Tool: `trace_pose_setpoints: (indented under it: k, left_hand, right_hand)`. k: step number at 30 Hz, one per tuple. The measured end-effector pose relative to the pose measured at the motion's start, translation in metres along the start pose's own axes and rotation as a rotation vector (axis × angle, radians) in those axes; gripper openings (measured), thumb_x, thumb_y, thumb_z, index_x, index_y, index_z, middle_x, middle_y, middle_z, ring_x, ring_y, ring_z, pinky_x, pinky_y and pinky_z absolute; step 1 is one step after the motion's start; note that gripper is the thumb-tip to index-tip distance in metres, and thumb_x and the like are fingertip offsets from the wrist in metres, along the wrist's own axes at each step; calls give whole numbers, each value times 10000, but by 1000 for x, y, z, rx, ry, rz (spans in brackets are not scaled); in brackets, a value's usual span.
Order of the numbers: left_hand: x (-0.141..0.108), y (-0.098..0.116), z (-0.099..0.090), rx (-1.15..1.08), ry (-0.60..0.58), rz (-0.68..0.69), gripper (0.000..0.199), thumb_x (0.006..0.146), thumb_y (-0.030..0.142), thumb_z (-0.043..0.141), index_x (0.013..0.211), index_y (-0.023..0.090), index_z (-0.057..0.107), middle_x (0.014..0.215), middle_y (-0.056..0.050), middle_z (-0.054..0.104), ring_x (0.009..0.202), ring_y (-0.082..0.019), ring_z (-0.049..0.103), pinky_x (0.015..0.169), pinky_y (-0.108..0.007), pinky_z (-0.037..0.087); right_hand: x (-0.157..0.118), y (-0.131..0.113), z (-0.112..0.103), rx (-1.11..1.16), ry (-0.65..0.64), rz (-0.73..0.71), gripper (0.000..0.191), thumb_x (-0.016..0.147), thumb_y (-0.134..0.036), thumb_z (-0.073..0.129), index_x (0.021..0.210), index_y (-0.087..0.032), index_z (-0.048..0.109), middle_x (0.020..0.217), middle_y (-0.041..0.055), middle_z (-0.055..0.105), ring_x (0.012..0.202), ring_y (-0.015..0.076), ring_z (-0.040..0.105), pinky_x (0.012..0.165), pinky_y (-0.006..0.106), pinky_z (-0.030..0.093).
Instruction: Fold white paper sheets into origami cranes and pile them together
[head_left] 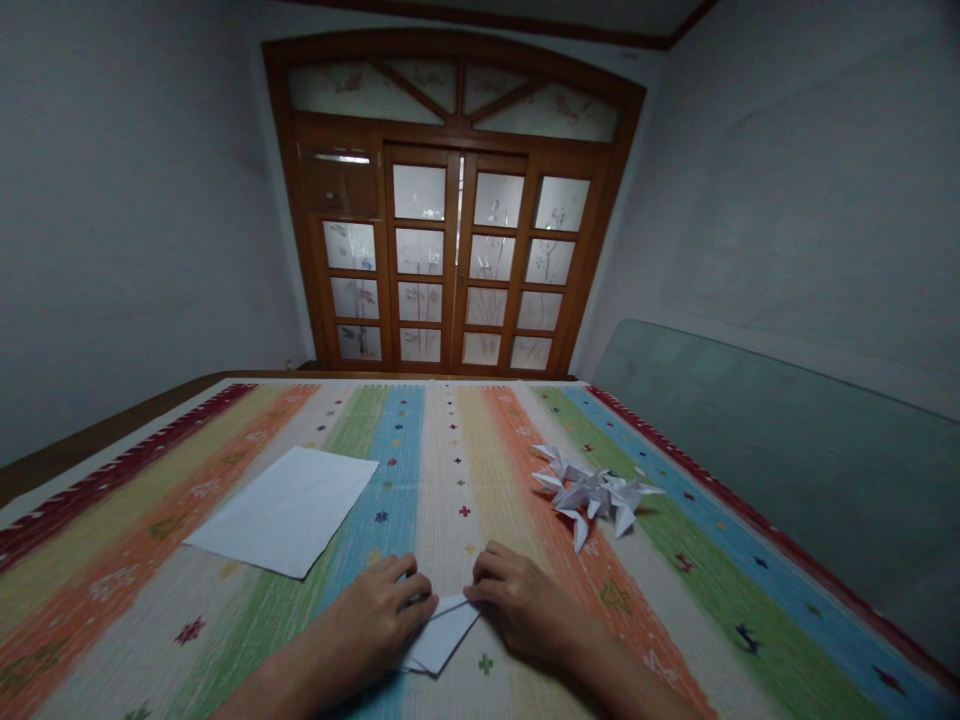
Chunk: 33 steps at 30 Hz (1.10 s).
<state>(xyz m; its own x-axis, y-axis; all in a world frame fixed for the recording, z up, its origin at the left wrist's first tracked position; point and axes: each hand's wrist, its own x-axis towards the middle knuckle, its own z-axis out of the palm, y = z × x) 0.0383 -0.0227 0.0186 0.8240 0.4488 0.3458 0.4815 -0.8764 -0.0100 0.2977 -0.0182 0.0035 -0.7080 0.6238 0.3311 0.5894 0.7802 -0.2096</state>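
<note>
A small folded piece of white paper (pixel 448 637) lies on the striped cloth between my hands, near the bottom centre. My left hand (pixel 386 610) pinches its upper left edge, fingers curled. On the other side, my right hand (pixel 514 600) holds the upper right corner between thumb and bent fingers. Flaps and a crease show on the folded paper; its lower left part is partly hidden by my left hand.
A flat white sheet (pixel 289 512) lies to the left. Several folded white paper pieces with pointed tips (pixel 592 490) are heaped at the right. The striped tablecloth (pixel 465 440) covers the table. A pale green panel (pixel 750 440) stands beyond its right edge, wooden glazed doors (pixel 455 260) behind.
</note>
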Motion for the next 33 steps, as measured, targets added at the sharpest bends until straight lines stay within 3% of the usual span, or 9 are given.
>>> trace_pose_setpoints:
  k: [9, 19, 23, 30, 33]
  left_hand:
    - [0, 7, -17, -92, -115, -92, 159, 968, 154, 551, 1092, 204, 637, 1069, -86, 661, 973, -283, 558, 840, -427, 472]
    - [-4, -6, -12, -191, -87, -206, 202, 998, 220, 610, 1080, 302, 775, 1170, -88, 622, 1100, -294, 553, 903, -419, 482]
    - [-2, -9, -17, -251, -112, -280, 211, 950, 251, 704, 1069, 393, 805, 1240, -78, 584, 1151, -306, 548, 935, -422, 473]
    - [-3, -6, -15, -247, -80, -297, 198, 945, 255, 704, 1041, 389, 815, 1228, -74, 578, 1171, -306, 527, 958, -428, 462]
    - [-2, -4, -9, -205, -30, -250, 191, 945, 238, 689, 1033, 356, 812, 1193, -79, 595, 1167, -309, 516, 954, -436, 462]
  right_hand:
    - [2, -4, -20, 62, -110, 113, 165, 964, -121, 578, 925, -152, 735, 930, 81, 680, 878, 195, 621, 741, 281, 443]
    - [-1, 4, -32, 52, -148, 116, 213, 899, -137, 635, 940, -242, 816, 923, 55, 652, 870, 195, 589, 689, 293, 388]
    - [-4, 11, -28, 90, -104, 172, 201, 880, -124, 640, 868, -219, 817, 911, 53, 653, 865, 188, 600, 696, 289, 397]
    - [-7, 24, -18, 133, 16, 196, 211, 722, -5, 652, 683, -177, 768, 808, 47, 663, 813, 190, 618, 705, 285, 437]
    - [-5, 22, -16, 148, 96, 227, 272, 741, 30, 585, 782, -153, 781, 839, 72, 680, 817, 196, 634, 728, 295, 476]
